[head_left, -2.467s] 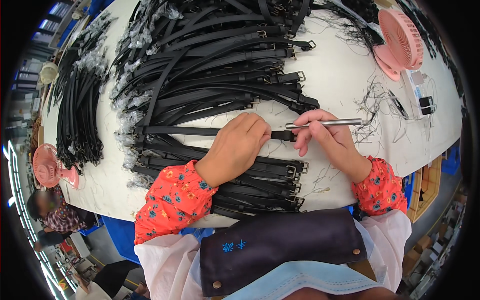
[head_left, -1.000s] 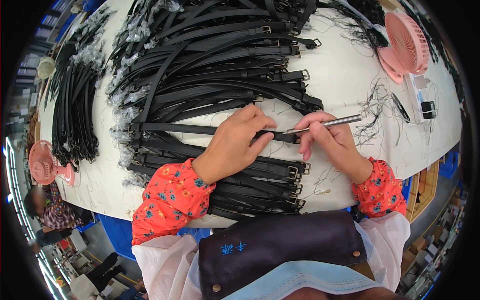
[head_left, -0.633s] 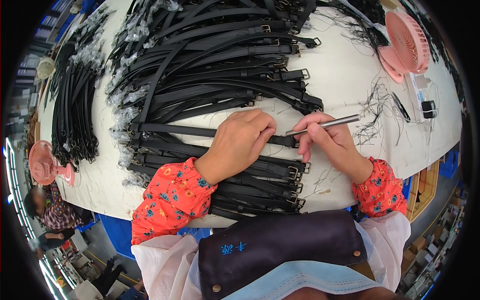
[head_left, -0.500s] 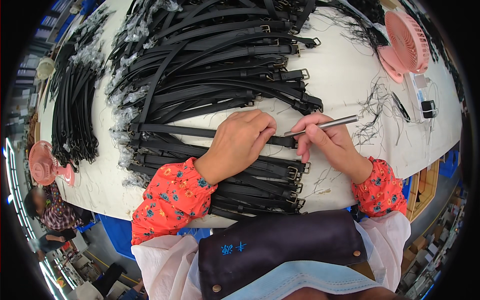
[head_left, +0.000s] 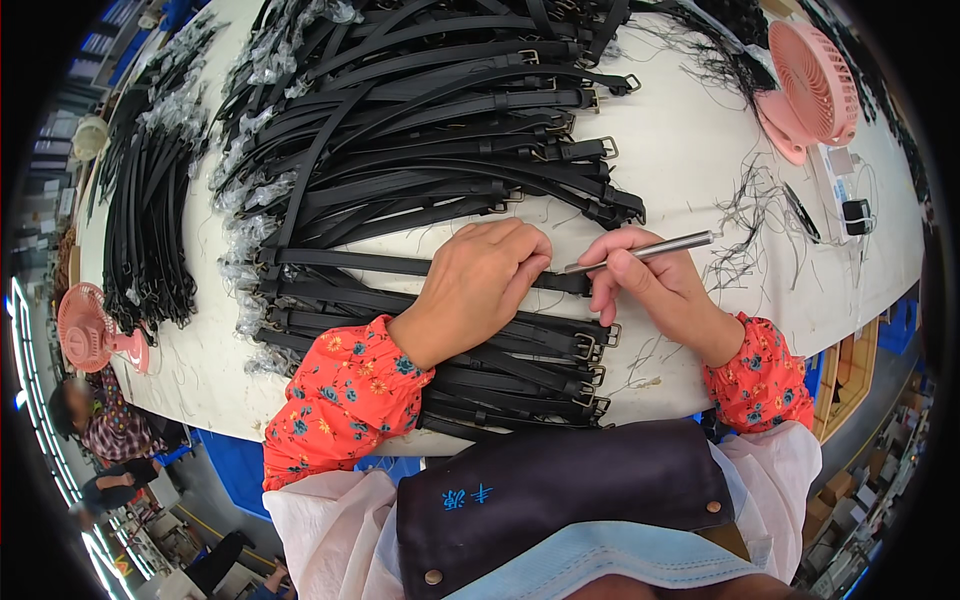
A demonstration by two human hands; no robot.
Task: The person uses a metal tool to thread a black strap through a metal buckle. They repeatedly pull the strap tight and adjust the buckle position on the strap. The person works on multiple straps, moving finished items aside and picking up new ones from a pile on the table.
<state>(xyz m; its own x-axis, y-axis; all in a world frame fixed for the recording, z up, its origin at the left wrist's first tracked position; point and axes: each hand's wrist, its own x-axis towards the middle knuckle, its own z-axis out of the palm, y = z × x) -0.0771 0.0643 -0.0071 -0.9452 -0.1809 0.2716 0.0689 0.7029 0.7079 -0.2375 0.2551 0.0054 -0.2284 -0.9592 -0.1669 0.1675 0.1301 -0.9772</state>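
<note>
A black buckled belt (head_left: 340, 260) runs from the left under my left hand (head_left: 487, 270), and its buckle end comes out to the right. The left thumb and fingers are closed on this strap. My right hand (head_left: 650, 285) grips a slim silver pen-shaped metal tool (head_left: 675, 246) between thumb and fingers. The tool's narrow end points left, just above the belt near the left fingertips; whether it touches cannot be made out. The right lower fingers are beside the buckle end. Several more black belts (head_left: 520, 385) lie below both hands, metal buckles toward the right.
A large pile of black belts (head_left: 430, 110) covers the table (head_left: 680, 130) beyond my hands. Another bundle (head_left: 150, 230) lies at left. Pink fans (head_left: 812, 85) stand at the right and left edges (head_left: 88, 325). Loose black threads (head_left: 755, 225) and a dark pen-like tool (head_left: 800, 212) lie at right.
The metal tool has shifted very slightly left toward the left fingertips. My left hand and the belts hold their places. A person in the left background has moved a little.
</note>
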